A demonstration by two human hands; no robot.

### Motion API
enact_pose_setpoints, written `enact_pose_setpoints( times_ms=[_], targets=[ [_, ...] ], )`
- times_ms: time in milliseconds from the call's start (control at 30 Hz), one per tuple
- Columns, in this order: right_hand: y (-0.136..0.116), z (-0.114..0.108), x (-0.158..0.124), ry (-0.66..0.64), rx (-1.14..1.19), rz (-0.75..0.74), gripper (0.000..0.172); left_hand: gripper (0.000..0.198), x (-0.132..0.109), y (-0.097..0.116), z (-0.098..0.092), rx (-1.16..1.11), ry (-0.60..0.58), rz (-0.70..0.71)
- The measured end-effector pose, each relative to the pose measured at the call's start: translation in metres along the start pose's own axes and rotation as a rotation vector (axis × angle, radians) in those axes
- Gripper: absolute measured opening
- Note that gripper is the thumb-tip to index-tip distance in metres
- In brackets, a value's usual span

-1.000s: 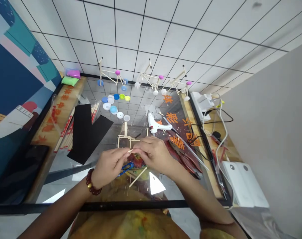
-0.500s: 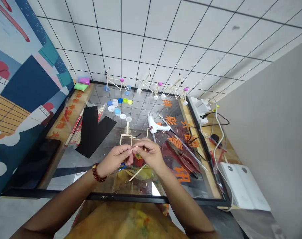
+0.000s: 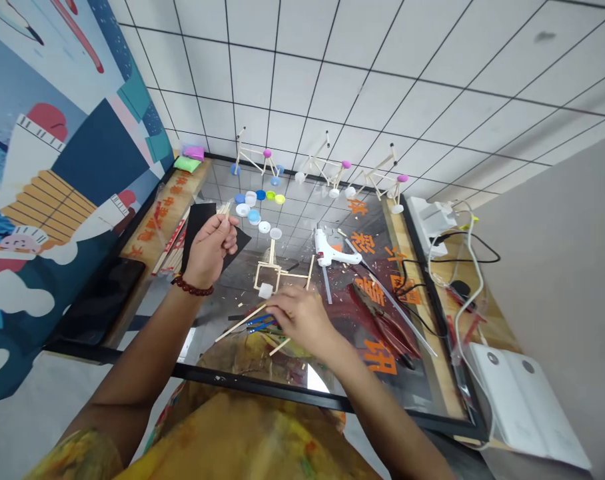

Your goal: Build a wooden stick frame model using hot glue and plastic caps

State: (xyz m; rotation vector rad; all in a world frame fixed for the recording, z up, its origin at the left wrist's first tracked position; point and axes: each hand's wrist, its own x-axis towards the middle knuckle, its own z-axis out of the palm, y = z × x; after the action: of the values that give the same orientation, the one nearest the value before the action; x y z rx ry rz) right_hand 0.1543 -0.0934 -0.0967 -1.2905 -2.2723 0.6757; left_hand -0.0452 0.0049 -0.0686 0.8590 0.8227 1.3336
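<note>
My left hand point(image 3: 210, 250) is raised above the black card point(image 3: 198, 223), fingers folded and thumb pressed in a pinch. What it grips, if anything, is too small to make out. Lower down, my right hand point(image 3: 302, 320) is slightly blurred, its fingertips closed at the upper end of a thin wooden stick point(image 3: 240, 324) slanting down to the left. Another wooden stick point(image 3: 279, 347) lies partly under that hand. Just beyond the right fingers is a small frame of glued sticks point(image 3: 268, 265), with a white block point(image 3: 265, 291) at its near corner.
A white glue gun point(image 3: 332, 250) and red-handled pliers point(image 3: 385, 327) lie to the right. Several bottle caps point(image 3: 254, 215) are grouped farther back. Stick models with pink tops point(image 3: 267, 153) line the far edge. A dark phone point(image 3: 105, 300) is left; cables point(image 3: 477, 267) run along the right.
My hands were together at the centre and have parted. The left has risen up and left to the black card; the right has stayed low, uncovering the white block and a slanting stick.
</note>
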Motion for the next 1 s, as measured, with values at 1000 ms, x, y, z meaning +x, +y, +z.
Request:
enact_pose_setpoints(
  times_ms=[1000],
  targets=[
    [-0.066, 0.046, 0.050, -0.352, -0.358, -0.071, 0.009, 0.019, -0.012, -0.021, 0.001, 0.001, 0.015, -0.021]
  ],
)
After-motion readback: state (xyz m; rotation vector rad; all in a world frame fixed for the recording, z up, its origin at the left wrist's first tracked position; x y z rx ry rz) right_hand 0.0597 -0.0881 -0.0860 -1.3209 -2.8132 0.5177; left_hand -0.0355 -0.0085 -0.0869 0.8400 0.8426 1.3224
